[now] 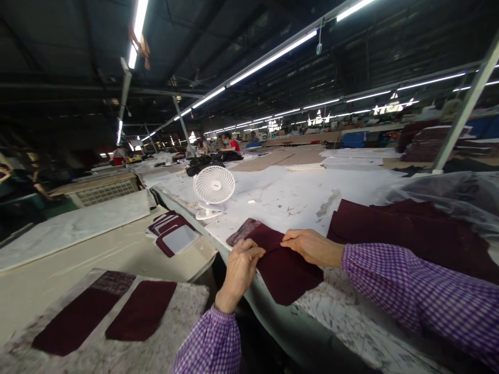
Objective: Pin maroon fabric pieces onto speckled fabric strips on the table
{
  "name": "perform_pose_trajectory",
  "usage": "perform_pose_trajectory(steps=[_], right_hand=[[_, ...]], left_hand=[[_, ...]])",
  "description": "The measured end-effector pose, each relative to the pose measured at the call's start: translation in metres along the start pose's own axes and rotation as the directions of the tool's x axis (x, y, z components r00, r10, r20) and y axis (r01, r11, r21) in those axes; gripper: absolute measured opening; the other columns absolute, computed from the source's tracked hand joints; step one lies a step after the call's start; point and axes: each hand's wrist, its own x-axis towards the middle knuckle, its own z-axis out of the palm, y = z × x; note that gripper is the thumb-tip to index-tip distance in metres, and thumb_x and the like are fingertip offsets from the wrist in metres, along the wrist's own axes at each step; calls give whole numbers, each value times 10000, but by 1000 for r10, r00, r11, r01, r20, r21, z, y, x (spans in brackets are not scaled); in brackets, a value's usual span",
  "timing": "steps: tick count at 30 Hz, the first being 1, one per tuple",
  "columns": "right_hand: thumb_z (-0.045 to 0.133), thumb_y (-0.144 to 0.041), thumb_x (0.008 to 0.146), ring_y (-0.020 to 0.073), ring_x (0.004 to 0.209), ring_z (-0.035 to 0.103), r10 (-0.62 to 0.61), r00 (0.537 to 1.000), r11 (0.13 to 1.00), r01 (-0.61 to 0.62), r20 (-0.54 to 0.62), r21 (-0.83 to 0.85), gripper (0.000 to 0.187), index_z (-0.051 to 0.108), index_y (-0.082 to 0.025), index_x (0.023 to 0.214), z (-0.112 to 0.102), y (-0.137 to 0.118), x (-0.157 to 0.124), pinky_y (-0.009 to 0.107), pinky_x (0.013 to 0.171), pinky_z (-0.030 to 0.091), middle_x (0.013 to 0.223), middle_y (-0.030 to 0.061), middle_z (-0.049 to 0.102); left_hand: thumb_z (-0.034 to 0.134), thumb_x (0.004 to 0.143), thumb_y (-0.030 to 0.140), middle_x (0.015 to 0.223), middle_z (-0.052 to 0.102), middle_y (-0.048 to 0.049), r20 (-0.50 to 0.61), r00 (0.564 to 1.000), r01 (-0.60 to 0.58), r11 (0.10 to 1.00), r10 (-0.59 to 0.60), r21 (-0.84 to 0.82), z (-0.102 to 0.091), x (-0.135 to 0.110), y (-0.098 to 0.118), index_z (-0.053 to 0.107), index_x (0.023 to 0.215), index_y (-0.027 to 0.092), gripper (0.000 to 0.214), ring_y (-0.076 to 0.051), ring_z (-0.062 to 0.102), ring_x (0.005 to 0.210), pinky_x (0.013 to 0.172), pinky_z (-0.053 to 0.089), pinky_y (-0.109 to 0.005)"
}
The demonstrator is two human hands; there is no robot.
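Observation:
A dark maroon fabric piece (286, 272) lies at the edge of the white cutting table (296, 200), hanging a little over it. My left hand (239, 270) rests on its left edge with the fingers curled down onto the cloth. My right hand (312, 246) lies flat across its top edge, fingers stretched out and pressing it. Both sleeves are purple checked. A grey-patterned part of the cloth (241, 231) shows just beyond the hands.
A stack of larger maroon pieces (409, 234) lies at the right under clear plastic (460, 197). A small white fan (213, 189) stands on the table. Two maroon pieces (105, 311) lie on a lower board at left, with more pieces (173, 234) behind. People work far off.

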Motion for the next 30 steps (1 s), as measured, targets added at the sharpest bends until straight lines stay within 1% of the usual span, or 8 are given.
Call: perform_pose_trajectory(steps=[3, 7, 11, 15, 18, 22, 26, 30], right_hand=[[417, -86, 825, 180, 877, 588, 7, 997, 996, 0, 76, -91, 388, 650, -192, 1116, -7, -6, 5, 281, 756, 451, 1002, 79, 621], [435, -88, 810, 180, 788, 582, 16, 982, 961, 36, 186, -273, 467, 591, -280, 1207, -13, -20, 16, 274, 661, 411, 905, 64, 604], [462, -99, 795, 185, 724, 572, -1, 971, 921, 93, 237, -377, 516, 541, -331, 1250, -18, -35, 24, 272, 600, 356, 890, 71, 595], [482, -116, 793, 174, 690, 556, -1, 967, 913, 104, 255, -393, 516, 530, -312, 1268, -20, -39, 26, 267, 576, 322, 892, 80, 606], [504, -97, 764, 168, 690, 544, -12, 969, 915, 110, 247, -388, 516, 561, -290, 1239, -20, -39, 25, 259, 565, 307, 848, 73, 613], [496, -97, 768, 176, 709, 552, 10, 961, 912, 105, 277, -397, 537, 534, -294, 1266, -23, -40, 26, 260, 559, 302, 863, 75, 625], [475, -76, 785, 181, 748, 565, 23, 944, 911, 116, 330, -396, 561, 498, -286, 1304, -27, -45, 30, 268, 606, 334, 920, 86, 637], [474, -64, 784, 196, 729, 569, 20, 946, 924, 106, 323, -366, 594, 474, -316, 1322, -26, -50, 34, 285, 616, 349, 901, 95, 645]], left_hand=[[438, 908, 264, 793, 605, -35, -11, 1000, -3, 1000, 3, 25, 0, -1, 1, 704, 861, 224, 273, -168, 512, 786, 731, 437, -311], [447, 903, 272, 797, 610, -40, -14, 1000, 5, 1000, -4, 26, 1, 0, 3, 707, 869, 233, 265, -173, 517, 783, 735, 439, -318], [484, 882, 272, 818, 622, -44, -30, 998, 47, 995, -50, -90, -2, -3, -1, 698, 884, 223, 219, -181, 547, 807, 757, 454, -327], [557, 834, 252, 870, 635, -57, -67, 989, 116, 972, -132, -206, -7, -9, -7, 673, 892, 187, 145, -196, 574, 868, 807, 459, -345], [575, 804, 198, 872, 636, -51, -60, 987, 135, 970, -150, -202, -11, -11, -7, 669, 848, 188, 104, -195, 572, 870, 808, 456, -343], [531, 814, 151, 829, 627, -40, -70, 988, 121, 977, -135, -177, -10, -12, -3, 655, 764, 188, 140, -185, 566, 837, 796, 447, -334], [507, 839, 180, 838, 621, -43, -100, 988, 101, 983, -117, -156, -7, -15, -2, 658, 784, 193, 162, -190, 559, 858, 793, 449, -330], [513, 845, 218, 860, 630, -51, -106, 983, 131, 973, -153, -191, -6, -17, -4, 670, 791, 190, 168, -194, 568, 863, 809, 455, -341]])
